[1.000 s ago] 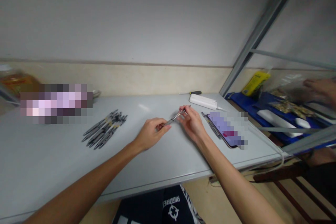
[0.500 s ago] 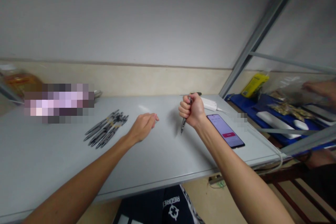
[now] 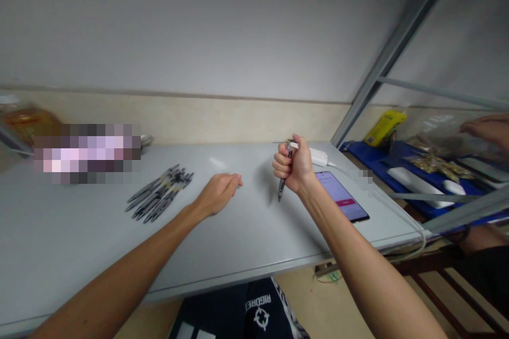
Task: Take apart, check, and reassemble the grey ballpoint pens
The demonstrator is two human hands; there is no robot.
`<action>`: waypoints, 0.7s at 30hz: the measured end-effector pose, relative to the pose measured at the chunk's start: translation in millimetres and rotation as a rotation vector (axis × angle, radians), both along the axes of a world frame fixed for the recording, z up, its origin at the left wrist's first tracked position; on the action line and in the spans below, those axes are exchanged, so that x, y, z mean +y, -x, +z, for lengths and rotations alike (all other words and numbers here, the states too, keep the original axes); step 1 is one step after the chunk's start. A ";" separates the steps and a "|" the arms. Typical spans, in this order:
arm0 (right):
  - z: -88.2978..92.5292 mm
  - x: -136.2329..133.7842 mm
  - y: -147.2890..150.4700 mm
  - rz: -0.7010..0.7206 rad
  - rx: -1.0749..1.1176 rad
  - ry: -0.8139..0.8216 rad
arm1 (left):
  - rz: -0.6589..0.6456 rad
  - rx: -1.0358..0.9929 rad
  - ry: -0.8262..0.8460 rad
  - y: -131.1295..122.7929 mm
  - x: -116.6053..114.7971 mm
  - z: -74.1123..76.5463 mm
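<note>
My right hand [image 3: 292, 164] is wrapped in a fist around a grey and black pen [image 3: 281, 189], held above the desk with its point end down. Its thumb is raised at the pen's upper end. My left hand [image 3: 218, 192] rests on the desk, back upward, its fingers together and loosely curled; no object shows in it. Left of that hand lies a bunch of similar pens [image 3: 161, 193], side by side. Beyond the right fist, a thin dark-handled tool [image 3: 278, 142] is partly hidden.
A phone [image 3: 345, 201] with its screen lit lies beside my right forearm, near a white plug strip [image 3: 318, 157] with a cable. To the right, past a metal frame [image 3: 368, 98], stands a blue surface with a yellow packet [image 3: 385, 128] and another person's hand [image 3: 487, 130].
My right thumb has lifted higher above the pen's end, and the fist has shifted slightly right. The pen's lower tip looks blunter now. My left hand has barely moved.
</note>
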State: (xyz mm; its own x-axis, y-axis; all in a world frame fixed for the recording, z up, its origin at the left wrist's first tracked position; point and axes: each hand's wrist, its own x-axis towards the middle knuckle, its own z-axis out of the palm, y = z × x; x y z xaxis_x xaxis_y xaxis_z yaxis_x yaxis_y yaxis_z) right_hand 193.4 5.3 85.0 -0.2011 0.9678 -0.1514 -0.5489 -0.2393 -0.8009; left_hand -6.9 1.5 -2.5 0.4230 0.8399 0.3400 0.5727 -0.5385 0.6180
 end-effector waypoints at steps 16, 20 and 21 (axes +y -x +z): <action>-5.7 -1.5 2.2 -0.059 -0.058 -0.020 | -0.011 0.010 0.022 -1.0 0.0 1.3; -6.4 -2.2 3.0 -0.083 -0.106 -0.029 | -0.014 0.012 0.029 -0.6 0.8 -0.2; -7.2 -1.9 3.1 -0.085 -0.117 -0.031 | -0.015 0.012 0.029 -0.2 1.1 -0.9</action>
State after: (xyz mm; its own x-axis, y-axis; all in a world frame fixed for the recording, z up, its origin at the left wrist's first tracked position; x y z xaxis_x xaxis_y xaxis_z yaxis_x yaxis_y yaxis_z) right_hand 190.3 3.4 77.8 -0.1007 0.9852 -0.1384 -0.4689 -0.1697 -0.8668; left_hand -6.6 2.6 -3.4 0.4395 0.8428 0.3107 0.5718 -0.5293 0.6268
